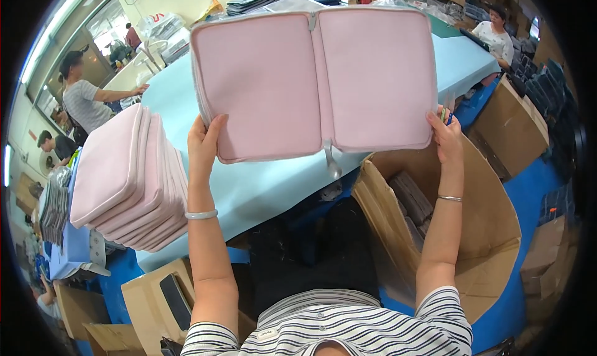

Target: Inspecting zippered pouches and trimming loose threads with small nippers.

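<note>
Pink case (264, 91) held open above tabletop (264, 191); left hand (204, 143) and right hand (446, 137) each clamp a side edge, probably to keep it spread flat. Pink stack (115, 169) at left, seemingly for easy reach.

Table (261, 200): long, topped with smooth pale blue sheeting, extending toward the upper right.
Table, near left end: stack of pink cases (134, 175), laid on one another, rounded corners, somewhat uneven.
Table, far side: pile of dark flat pieces (264, 1); green mat (440, 28) farther right.
Floor (533, 197): bright blue; bears open cardboard box (485, 250), near right.
</note>
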`<move>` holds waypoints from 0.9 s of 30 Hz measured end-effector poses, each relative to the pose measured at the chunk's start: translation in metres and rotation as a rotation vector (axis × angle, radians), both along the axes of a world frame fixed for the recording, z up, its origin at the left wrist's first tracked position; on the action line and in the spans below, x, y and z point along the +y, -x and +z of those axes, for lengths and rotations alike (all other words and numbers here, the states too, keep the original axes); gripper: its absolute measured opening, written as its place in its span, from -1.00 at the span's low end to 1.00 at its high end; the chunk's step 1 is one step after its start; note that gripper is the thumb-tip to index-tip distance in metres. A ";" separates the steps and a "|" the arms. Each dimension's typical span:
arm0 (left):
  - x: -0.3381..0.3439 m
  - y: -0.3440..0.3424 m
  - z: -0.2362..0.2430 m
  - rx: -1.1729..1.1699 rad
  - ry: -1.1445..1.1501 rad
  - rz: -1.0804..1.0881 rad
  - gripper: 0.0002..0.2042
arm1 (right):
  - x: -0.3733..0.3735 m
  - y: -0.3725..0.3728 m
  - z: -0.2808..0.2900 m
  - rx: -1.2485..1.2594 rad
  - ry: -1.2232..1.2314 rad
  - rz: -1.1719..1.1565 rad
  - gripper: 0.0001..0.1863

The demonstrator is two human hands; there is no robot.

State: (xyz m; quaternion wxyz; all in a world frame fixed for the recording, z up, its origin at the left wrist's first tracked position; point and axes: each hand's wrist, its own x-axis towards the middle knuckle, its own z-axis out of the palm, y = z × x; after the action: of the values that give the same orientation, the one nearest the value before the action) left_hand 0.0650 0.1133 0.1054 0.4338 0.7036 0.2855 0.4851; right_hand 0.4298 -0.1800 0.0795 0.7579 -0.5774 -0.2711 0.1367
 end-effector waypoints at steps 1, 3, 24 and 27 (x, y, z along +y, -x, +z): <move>-0.001 0.001 0.003 -0.059 -0.029 -0.009 -0.75 | 0.000 -0.002 -0.001 -0.028 0.010 0.008 -0.83; 0.010 0.009 0.000 -0.139 -0.107 -0.049 -0.82 | 0.005 -0.005 0.000 -0.053 -0.036 0.012 -0.80; 0.039 0.053 -0.062 0.778 -0.301 0.013 -0.63 | 0.017 0.008 -0.070 0.127 0.635 0.379 -0.71; 0.040 0.058 -0.067 0.762 -0.399 0.062 -0.61 | 0.011 0.012 -0.072 0.175 0.627 0.462 -0.73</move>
State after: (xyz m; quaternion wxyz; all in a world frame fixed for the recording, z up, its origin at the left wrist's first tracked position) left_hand 0.0071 0.1531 0.0381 0.1379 0.8938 0.3467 0.2490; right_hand 0.4180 -0.1691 0.0072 0.5144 -0.6907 -0.2734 0.4285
